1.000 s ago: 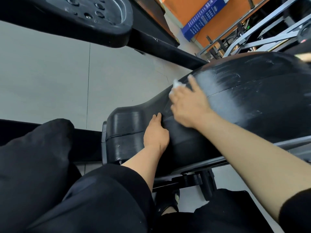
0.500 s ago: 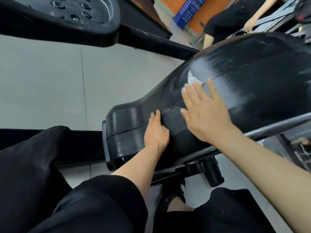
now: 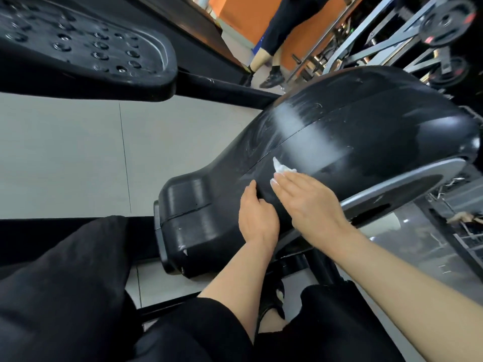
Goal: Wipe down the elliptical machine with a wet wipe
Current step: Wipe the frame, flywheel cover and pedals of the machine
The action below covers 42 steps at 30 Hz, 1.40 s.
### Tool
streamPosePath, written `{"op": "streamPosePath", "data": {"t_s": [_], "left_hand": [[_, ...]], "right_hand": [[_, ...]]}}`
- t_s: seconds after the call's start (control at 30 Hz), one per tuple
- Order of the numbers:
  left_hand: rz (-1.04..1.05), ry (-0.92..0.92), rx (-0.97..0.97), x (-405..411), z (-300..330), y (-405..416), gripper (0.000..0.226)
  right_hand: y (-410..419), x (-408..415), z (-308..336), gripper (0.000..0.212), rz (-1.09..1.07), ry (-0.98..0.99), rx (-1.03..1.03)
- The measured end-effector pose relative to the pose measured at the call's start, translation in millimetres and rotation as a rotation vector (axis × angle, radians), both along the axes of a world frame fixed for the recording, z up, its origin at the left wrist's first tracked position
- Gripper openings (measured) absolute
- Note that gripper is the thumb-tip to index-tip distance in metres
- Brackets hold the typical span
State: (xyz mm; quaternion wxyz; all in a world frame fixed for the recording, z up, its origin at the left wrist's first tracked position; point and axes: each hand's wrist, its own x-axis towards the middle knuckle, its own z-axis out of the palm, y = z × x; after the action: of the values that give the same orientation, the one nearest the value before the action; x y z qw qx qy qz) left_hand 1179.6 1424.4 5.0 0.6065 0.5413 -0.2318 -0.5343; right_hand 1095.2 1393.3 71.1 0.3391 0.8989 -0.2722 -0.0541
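At upper left a studded black foot pedal (image 3: 86, 45) hangs over the grey floor (image 3: 65, 152). The left hand (image 3: 257, 218) rests flat, fingers straight, on the black housing (image 3: 366, 137) of the elliptical machine. Just beside it, the right hand (image 3: 311, 202) presses a white wet wipe (image 3: 281, 168) against the housing with straight fingers (only the wipe's crumpled tip shows). Farther right, weight plates (image 3: 444, 22) hang on a rack

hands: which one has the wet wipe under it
The right hand, its straight fingers pressing the white wet wipe onto the elliptical's black housing; the left hand rests bare.
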Motion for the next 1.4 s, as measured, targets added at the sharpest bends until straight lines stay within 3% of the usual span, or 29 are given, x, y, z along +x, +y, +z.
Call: {"op": "streamPosePath", "data": {"t_s": [0.1, 0.17, 0.23, 0.33, 0.47, 0.63, 0.73, 0.83, 0.93, 1.07, 1.17, 1.3, 1.4], "left_hand": [[0.091, 0.158, -0.087, -4.8, 18.3, 9.1, 0.044], [0.096, 0.454, -0.201, -2.7, 34.1, 15.7, 0.029], [0.045, 0.694, -0.308, 4.2, 54.4, 24.0, 0.020], [-0.001, 0.564, -0.375, 11.7, 77.5, 35.9, 0.014], [0.164, 0.314, -0.250, 18.6, 84.1, 31.8, 0.015], [0.235, 0.398, -0.232, 28.6, 96.1, 26.2, 0.020], [0.149, 0.382, -0.209, 29.7, 96.8, 23.6, 0.016], [0.082, 0.357, -0.157, 27.8, 97.8, 24.0, 0.013], [0.114, 0.452, -0.132, 29.8, 94.6, 19.0, 0.014], [0.033, 0.676, -0.184, 40.9, 96.4, 14.5, 0.010], [-0.025, 0.552, -0.200, 43.3, 95.7, 11.6, 0.012], [0.027, 0.354, -0.142, 41.6, 80.6, -2.2, 0.015], [0.130, 0.360, -0.047, 42.2, 68.7, -10.2, 0.017]], "right_hand": [[17.8, 13.4, 25.1, 0.045, -0.198, -0.705, 0.412], [32.3, 25.1, 39.6, 0.033, -0.326, -1.094, 0.628], [41.7, 30.7, 51.3, 0.024, -0.368, -1.334, 0.703], [52.5, 29.9, 67.5, 0.016, -0.415, -1.482, 0.718], [53.3, 21.6, 87.5, 0.027, -0.381, -1.447, 0.632], [50.7, 11.6, 92.1, 0.035, -0.380, -1.498, 0.521], [52.5, 10.2, 86.0, 0.039, -0.426, -1.475, 0.514], [53.0, 19.5, 77.3, 0.024, -0.459, -1.517, 0.629], [56.3, 33.6, 69.0, 0.006, -0.424, -1.536, 0.691], [57.1, 43.2, 60.3, 0.016, -0.389, -1.331, 0.465], [46.5, 43.8, 69.5, 0.029, -0.337, -1.194, 0.249], [7.5, 12.2, 97.4, 0.035, -0.300, -0.945, -0.276], [-22.4, -9.1, 93.3, 0.031, -0.441, -0.756, -0.252]]}}
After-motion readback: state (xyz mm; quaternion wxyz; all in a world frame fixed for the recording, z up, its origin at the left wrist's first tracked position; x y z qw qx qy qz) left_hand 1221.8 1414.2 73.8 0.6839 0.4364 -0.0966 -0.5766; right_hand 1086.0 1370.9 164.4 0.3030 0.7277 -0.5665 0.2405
